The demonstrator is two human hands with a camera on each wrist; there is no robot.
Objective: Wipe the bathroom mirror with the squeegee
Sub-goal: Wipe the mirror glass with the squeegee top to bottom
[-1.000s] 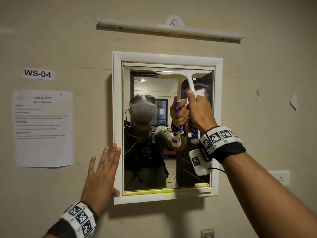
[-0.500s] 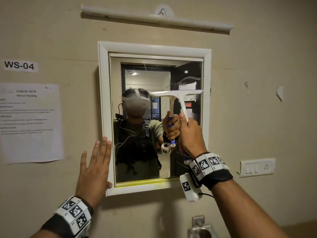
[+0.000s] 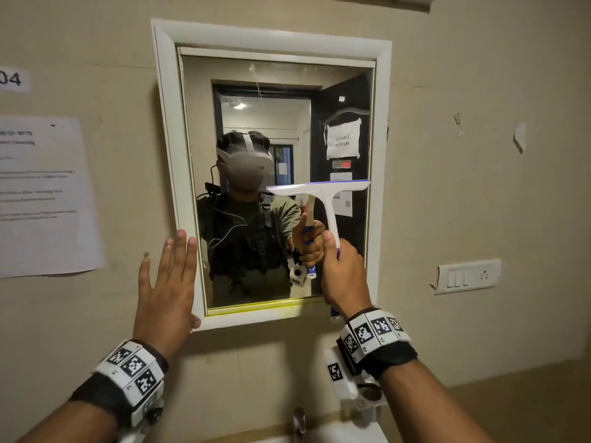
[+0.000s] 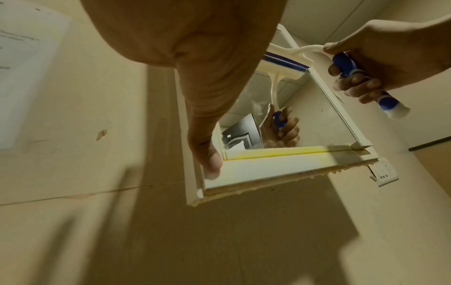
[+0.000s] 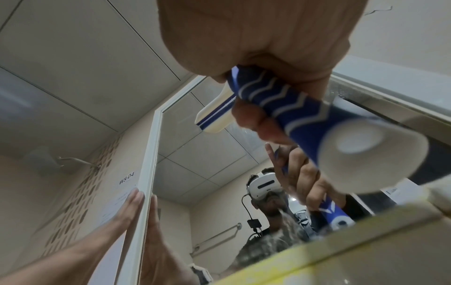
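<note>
Right hand (image 5: 263,44) wraps blue-and-white squeegee (image 5: 288,102) handle, blade on mirror (image 5: 200,154) glass. Left hand (image 5: 131,208) flat, fingers straight, against mirror's left frame edge. WS-04 label (image 5: 127,178) left of mirror.

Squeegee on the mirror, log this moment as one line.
right hand grips white blue-handled squeegee | blade across white-framed mirror, right half | left hand flat on frame's left edge

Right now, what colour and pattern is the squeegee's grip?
Blue grip with white zigzag stripes; right wrist view.
</note>
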